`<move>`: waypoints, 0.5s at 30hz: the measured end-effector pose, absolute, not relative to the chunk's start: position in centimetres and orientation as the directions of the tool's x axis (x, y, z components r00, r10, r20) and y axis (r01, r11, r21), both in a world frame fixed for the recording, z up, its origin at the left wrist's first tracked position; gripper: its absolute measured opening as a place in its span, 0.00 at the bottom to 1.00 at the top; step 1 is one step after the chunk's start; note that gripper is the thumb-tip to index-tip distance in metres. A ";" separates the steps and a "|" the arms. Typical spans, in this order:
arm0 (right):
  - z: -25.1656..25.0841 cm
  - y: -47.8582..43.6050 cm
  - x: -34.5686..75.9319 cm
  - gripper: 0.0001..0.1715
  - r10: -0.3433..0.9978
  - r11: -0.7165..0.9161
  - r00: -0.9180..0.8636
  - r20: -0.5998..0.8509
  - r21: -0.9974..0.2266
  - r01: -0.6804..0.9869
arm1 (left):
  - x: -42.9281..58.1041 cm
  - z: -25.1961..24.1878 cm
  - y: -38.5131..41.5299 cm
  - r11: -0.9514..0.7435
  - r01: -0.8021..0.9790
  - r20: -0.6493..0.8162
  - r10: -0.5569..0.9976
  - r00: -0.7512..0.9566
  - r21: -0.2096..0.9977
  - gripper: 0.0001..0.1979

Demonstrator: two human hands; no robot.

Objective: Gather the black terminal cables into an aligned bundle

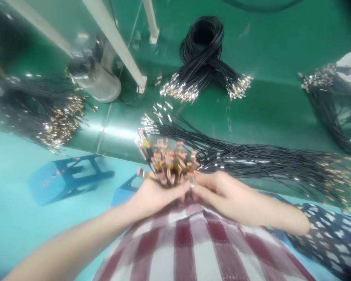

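My left hand [158, 195] is wrapped round a bundle of black cables, close against the checked apron [184, 242]. Copper-coloured end terminals [169, 158] stick up in a cluster above its fingers, some with yellowish sleeves. At the right side of that cluster, my right hand [219, 189] has its thumb and fingers pinched together on a cable end, touching the left thumb. Blur and the fingers hide exactly how it grips. Just beyond my hands, a long loose bundle of black cables [251, 156] lies across the green bench [269, 113], with metal tips at both ends.
A coiled, crossed cable bundle [203, 50] lies farther back. More cables [61, 117] pile up at left, beside a pale machine [96, 80] and white posts [117, 39]. Another bundle [324, 105] sits at right. A blue stool [70, 175] stands below the bench edge. A patterned sleeve [330, 234] shows lower right.
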State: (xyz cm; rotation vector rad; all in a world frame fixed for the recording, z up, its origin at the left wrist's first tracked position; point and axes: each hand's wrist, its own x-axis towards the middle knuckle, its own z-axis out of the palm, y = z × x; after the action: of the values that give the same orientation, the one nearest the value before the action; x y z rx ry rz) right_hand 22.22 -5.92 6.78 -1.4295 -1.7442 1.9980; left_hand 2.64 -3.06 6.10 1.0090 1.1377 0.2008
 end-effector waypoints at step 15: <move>3.7 -5.0 20.8 0.21 0.760 -0.491 -0.505 -0.409 -0.870 -0.034 | 2.6 3.8 -1.0 0.592 -0.202 -0.519 0.793 0.318 0.780 0.08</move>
State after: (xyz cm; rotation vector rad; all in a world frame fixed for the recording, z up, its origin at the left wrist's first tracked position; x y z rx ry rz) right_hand 20.77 -4.99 3.72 -1.1415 -1.1625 2.0368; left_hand 2.63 -0.97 3.83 0.6709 1.0503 0.7236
